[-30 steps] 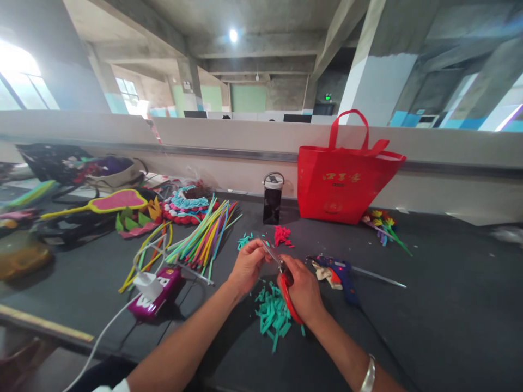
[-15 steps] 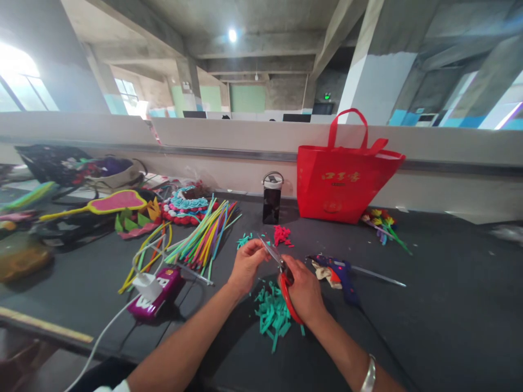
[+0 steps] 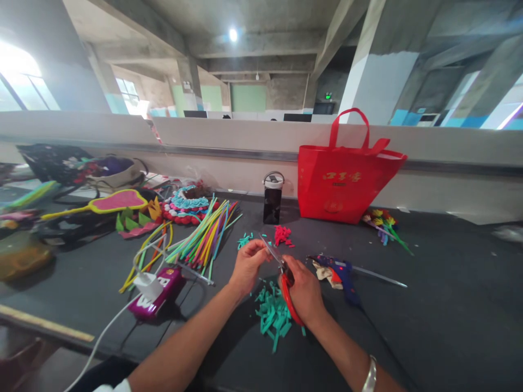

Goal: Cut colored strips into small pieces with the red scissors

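Observation:
Red-handled scissors [image 3: 289, 299] are gripped in my right hand [image 3: 304, 288], their blades pointing up and away to the left. My left hand [image 3: 248, 265] is closed in a pinch close beside the blades; whatever lies between its fingertips is too small to make out. Below both hands a loose pile of green strips [image 3: 273, 313] lies on the dark table. Just beyond the fingertips are a small heap of red pieces [image 3: 283, 236] and some small teal pieces [image 3: 245, 240].
A glue gun [image 3: 345, 275] with a glue stick lies to the right. Colourful pipe cleaners [image 3: 204, 234] and a purple power strip [image 3: 157, 294] with a white plug are on the left. A phone [image 3: 272, 206] leans on a bottle [image 3: 273, 178] near a red bag [image 3: 347, 185].
The scissor blades have shifted slightly beside my left fingertips. Both hands stay in nearly the same place, and the piles look unchanged.

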Available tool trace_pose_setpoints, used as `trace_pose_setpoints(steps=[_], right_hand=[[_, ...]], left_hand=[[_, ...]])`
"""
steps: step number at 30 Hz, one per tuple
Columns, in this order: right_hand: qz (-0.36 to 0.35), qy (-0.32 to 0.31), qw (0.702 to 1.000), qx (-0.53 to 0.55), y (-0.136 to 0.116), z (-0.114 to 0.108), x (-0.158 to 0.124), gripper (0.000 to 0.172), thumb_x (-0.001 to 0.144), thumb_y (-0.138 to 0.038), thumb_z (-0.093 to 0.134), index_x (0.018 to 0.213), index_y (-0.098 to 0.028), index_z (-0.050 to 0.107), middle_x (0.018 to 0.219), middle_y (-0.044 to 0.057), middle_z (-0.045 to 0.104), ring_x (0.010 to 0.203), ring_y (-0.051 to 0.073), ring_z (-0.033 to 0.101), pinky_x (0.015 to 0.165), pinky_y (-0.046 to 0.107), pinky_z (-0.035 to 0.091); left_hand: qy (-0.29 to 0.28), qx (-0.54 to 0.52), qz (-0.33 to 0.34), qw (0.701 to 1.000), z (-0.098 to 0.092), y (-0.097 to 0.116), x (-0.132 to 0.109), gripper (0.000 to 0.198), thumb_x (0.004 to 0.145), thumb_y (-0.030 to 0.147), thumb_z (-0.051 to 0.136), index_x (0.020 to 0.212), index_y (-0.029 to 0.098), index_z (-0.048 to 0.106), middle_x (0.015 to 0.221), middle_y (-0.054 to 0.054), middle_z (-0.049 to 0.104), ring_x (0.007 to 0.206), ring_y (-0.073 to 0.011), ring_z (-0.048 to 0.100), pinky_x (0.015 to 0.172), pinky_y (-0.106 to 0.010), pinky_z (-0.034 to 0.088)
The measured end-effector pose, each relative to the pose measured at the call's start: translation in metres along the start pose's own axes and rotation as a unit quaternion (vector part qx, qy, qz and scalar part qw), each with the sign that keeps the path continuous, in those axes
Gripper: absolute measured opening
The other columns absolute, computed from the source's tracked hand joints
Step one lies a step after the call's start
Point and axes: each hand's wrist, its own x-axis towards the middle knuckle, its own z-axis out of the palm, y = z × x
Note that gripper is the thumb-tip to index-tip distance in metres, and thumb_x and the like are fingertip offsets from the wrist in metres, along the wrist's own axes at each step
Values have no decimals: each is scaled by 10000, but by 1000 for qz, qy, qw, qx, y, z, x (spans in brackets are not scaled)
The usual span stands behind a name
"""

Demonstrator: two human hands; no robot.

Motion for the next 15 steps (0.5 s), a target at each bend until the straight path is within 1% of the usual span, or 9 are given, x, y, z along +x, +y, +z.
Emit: trace_pose_setpoints(steps=[6,15], right_hand=[[-17,14,999,38,4,4,1,367,779,-123,487,1113,-226,602,970,42,684,836,176,655,741,258,495],[-30,26,997,66,7,9,-2,382,779,-112,473,1126,-208,602,926,42,697,782,164,663,716,250,509]], left_hand=[[-3,-6,2,1000,1,2,-1,118,678,235,727,680,150,645,629,12,586,600,-95,495,631,-222,401],[-7,-8,-2,1000,0,0,0,90,704,226,710,702,158,651,637,13,585,610,-93,495,639,-218,396]])
